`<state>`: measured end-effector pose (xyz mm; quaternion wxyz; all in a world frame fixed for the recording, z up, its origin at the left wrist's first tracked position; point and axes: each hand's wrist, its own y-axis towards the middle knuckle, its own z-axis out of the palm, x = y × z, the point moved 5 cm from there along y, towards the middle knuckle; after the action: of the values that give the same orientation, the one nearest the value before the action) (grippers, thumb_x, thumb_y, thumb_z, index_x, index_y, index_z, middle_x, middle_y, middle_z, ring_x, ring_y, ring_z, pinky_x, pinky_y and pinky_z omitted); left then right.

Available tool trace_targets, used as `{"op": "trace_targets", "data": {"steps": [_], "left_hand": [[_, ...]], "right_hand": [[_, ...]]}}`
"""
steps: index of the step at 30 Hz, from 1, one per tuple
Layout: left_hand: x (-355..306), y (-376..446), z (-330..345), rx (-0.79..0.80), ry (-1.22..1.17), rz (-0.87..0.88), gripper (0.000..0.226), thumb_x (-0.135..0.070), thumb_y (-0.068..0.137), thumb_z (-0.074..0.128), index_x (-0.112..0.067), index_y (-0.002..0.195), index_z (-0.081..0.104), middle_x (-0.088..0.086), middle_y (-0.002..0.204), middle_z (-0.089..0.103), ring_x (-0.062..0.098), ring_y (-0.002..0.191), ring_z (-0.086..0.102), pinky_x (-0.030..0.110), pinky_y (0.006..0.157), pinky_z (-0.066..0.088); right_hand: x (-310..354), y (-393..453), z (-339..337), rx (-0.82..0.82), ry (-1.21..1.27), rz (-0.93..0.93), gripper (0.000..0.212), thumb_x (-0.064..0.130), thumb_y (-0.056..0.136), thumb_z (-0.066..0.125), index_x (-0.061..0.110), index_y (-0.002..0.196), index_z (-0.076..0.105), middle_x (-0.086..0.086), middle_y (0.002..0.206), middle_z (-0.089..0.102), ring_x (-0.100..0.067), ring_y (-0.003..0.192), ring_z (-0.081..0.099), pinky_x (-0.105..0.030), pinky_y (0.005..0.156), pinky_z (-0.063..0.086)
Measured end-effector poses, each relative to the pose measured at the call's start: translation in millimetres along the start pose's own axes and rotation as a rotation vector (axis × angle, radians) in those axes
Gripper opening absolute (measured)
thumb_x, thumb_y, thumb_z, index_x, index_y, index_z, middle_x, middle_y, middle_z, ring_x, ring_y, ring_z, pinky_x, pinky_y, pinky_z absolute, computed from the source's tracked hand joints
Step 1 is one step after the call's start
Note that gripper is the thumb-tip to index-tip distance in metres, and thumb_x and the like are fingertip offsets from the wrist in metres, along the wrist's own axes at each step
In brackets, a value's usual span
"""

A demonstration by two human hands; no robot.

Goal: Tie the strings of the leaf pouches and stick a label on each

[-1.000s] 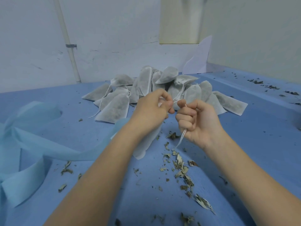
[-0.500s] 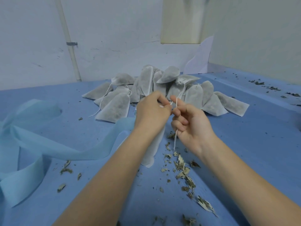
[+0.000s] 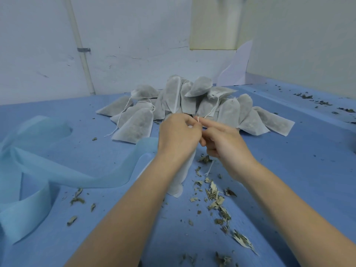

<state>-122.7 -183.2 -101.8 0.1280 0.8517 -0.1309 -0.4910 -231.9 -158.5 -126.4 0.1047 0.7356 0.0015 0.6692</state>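
Left hand point(image 3: 178, 134) clamps the pouch point(image 3: 178, 182) neck so it hangs above the tabletop point(image 3: 289, 170), while the right hand point(image 3: 223, 142) pinches the string point(image 3: 210, 167) at the top, likely forming the knot.

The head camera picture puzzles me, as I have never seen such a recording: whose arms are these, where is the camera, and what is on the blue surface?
No machine here: a person wears a camera on the head, looking forward and down at their own bare arms. The left hand grips the top of a white pouch that hangs down to the blue table. The right hand pinches the pouch's thin string beside it, apparently tying it. Behind the hands lies a pile of pouches. Dry leaf bits are scattered in front, and a pale blue fabric strip curls on the left.
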Motion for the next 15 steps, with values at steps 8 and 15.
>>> {"op": "trace_targets", "data": {"steps": [8,15], "left_hand": [[0,-3,2,0.016,-0.010,-0.063,0.017,-0.015,0.087,0.056,-0.021,0.076,0.068,-0.002,0.079,0.069,0.014,0.086,0.062,0.023,0.072,0.045],[7,3,-3,0.008,-0.143,-0.132,0.023,-0.016,0.089,0.056,-0.024,0.069,0.064,-0.011,0.068,0.063,0.010,0.079,0.060,0.016,0.066,0.042]], "right_hand": [[3,-2,-5,-0.205,-0.362,-0.194,0.008,0.019,0.090,0.057,0.021,0.098,0.060,0.004,0.060,0.057,0.002,0.054,0.049,-0.006,0.055,0.037],[-4,4,-15,-0.190,-0.294,-0.099,0.016,0.033,0.086,0.067,0.017,0.083,0.065,0.016,0.050,0.049,0.001,0.049,0.045,-0.013,0.053,0.037]]}}
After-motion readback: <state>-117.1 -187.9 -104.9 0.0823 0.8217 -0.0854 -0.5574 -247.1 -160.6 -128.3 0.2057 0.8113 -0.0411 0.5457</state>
